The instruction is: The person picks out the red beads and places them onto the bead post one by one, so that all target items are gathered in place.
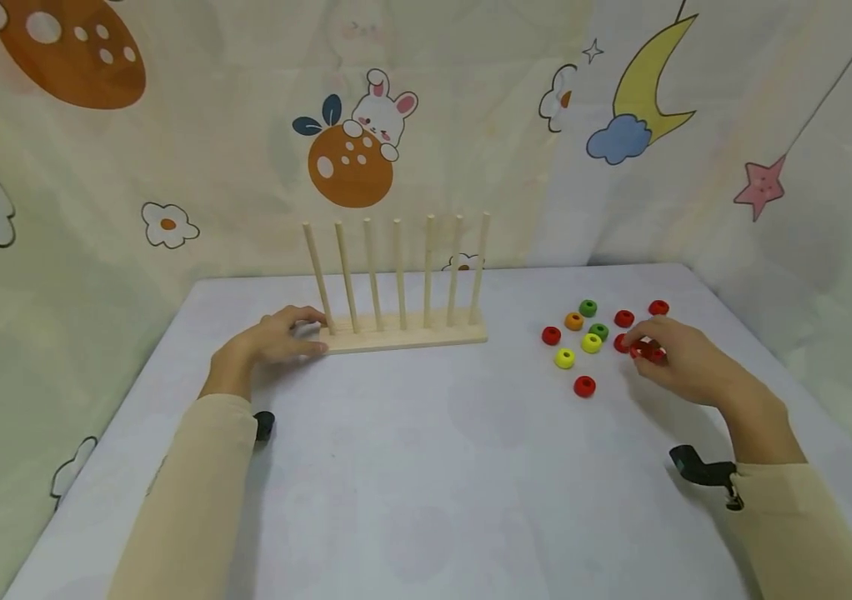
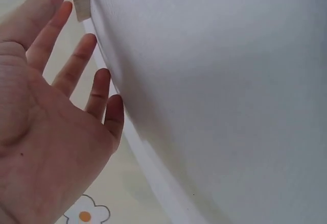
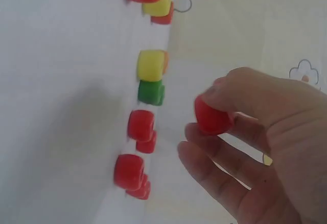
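Observation:
A wooden peg rack (image 1: 403,336) with a row of upright dowels stands toward the back of the table. At its left end my left hand (image 1: 279,336) grips the base, thumb at the front and index finger behind; in the left wrist view only a corner of the wood (image 2: 82,2) shows, and the other fingers are spread. Over the bead group on the right, my right hand (image 1: 684,362) pinches a red bead (image 3: 212,117) between thumb and fingers, raised off the table. The dowels carry no beads.
Loose beads lie around the right hand: several red ones (image 1: 584,386), yellow ones (image 1: 564,358), green ones (image 1: 588,308) and an orange one (image 1: 573,321). The white tabletop (image 1: 411,467) extends in front. A patterned cloth (image 1: 246,150) hangs behind.

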Tool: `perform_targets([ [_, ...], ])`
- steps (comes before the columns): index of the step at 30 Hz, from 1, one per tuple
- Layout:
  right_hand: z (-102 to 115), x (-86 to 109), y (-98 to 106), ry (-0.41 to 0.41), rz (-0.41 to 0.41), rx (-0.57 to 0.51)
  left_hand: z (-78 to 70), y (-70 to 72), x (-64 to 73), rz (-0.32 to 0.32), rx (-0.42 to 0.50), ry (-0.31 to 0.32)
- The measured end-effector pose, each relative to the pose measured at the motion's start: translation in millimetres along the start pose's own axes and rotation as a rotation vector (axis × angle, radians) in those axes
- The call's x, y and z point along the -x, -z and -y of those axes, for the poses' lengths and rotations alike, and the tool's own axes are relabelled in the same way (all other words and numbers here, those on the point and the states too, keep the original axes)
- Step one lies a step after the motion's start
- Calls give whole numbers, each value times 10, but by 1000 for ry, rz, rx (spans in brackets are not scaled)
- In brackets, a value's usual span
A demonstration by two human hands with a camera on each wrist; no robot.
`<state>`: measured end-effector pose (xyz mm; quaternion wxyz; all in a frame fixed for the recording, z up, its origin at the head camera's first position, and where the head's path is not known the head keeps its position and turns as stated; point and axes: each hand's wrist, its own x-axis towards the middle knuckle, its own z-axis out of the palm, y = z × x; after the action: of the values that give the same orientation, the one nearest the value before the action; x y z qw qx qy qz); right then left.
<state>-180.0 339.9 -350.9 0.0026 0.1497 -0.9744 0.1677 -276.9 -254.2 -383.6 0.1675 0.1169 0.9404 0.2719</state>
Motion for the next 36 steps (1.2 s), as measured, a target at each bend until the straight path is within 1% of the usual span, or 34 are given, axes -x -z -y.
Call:
perform_targets([
  [2, 71, -40, 10, 8, -16, -27, 25, 7, 10, -6, 27, -5],
  [5, 171, -127, -6, 24, -15, -67, 62, 27, 44, -18, 63, -6],
  [7, 234, -183, -36, 35, -10, -84, 82, 39, 72, -28, 67, -10],
  [11, 320, -263, -88, 96, -26, -89, 100, 22, 109, -44, 73, -1],
  [15, 382, -328, -78, 153, -50, -84, 108, -20, 123, -60, 73, 13],
  [18, 436, -392, -35, 169, -46, -87, 110, -16, 113, -66, 57, 5],
  [23, 534, -519, 59, 196, -43, -129, 89, 44, 46, -79, 33, -25],
  [25, 572, -561, 85, 208, -40, -144, 88, 49, 20, -75, 40, -16],
  [27, 615, -589, 92, 215, -20, -164, 94, 22, 15, -70, 54, -4],
  [30, 672, -606, 59, 222, -3, -163, 112, -61, 21, -82, 79, -9],
  [32, 701, -612, 22, 245, -15, -150, 117, -109, 27, -93, 86, -16],
  [34, 727, -636, -18, 277, -46, -148, 120, -130, 16, -99, 89, -22],
  [36, 760, -679, -55, 304, -63, -169, 130, -138, 5, -98, 91, -14],
])
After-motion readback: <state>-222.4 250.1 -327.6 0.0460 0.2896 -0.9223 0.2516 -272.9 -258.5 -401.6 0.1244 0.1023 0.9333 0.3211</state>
